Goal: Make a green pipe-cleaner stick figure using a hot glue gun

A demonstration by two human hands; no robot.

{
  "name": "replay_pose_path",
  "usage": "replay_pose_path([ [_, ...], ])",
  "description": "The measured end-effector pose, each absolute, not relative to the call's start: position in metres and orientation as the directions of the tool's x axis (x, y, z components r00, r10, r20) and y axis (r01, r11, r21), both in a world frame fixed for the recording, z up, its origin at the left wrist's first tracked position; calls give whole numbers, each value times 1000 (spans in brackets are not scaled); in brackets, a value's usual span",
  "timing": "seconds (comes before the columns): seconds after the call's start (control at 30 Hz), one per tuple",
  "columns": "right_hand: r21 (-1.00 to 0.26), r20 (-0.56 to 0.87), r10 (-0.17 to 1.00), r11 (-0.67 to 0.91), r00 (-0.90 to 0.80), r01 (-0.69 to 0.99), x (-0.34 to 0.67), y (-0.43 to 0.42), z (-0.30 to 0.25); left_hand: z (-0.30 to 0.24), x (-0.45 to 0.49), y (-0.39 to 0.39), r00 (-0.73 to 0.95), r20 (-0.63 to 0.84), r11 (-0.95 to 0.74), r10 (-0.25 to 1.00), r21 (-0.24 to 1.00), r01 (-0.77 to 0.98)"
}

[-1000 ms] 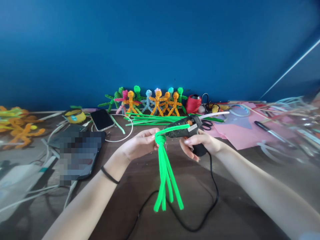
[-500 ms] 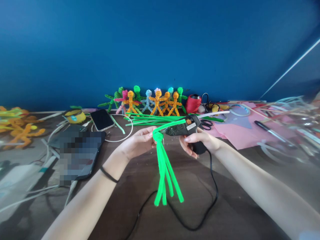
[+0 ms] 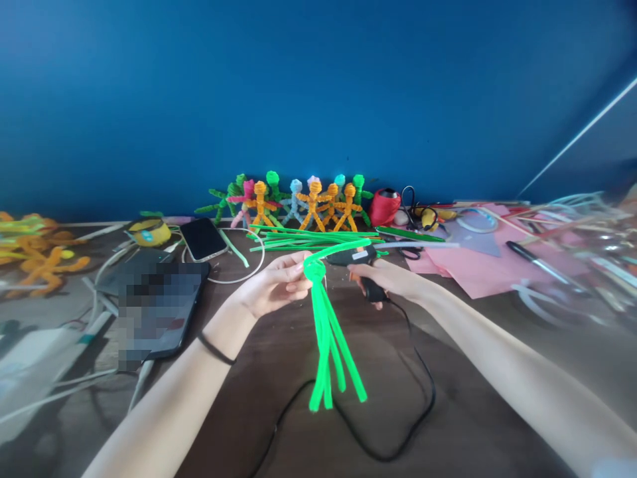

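A deep blue wall [image 3: 318,86] fills the far side and the whole upper half of the view. It is plain and matte, a little lighter toward the upper middle and darker toward the top right corner. At the far right a thin pale line [image 3: 577,136] slants across it, rising toward the right edge. Below, a dark brown wooden table [image 3: 279,372] spans the full width and meets the wall at its far edge. The light is soft, shadows are blurred, and the right side of the table has a pale sheen.

Left hand [image 3: 271,292] pinches green pipe cleaners [image 3: 328,332]; right hand [image 3: 385,279] grips glue gun [image 3: 355,257].
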State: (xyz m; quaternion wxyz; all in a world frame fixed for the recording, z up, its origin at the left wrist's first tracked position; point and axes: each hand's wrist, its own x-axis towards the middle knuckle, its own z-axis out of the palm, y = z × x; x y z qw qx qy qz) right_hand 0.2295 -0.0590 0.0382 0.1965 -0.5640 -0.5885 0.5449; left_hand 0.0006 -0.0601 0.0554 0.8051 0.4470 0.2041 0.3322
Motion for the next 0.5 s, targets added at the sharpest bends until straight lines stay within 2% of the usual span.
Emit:
replay_pose_path([
  [0.1, -691, -373, 890, -78, -262, 719, 229, -63, 36, 54, 0, -60, 697, -29, 369, 716, 863, -344],
  [0.2, -491, -332, 925, -4, -183, 871, 227, -67, 38, 52, 0, -60, 695, -34, 358, 718, 874, -328],
  [0.33, -351, -284, 935, 105, -212, 931, 224, -73, 42, 52, 0, -60, 697, -52, 360, 715, 882, -303],
  [0.5, -296, -265, 933, 162, -244, 941, 225, -76, 50, 52, 1, -60, 679, -80, 366, 729, 885, -289],
])
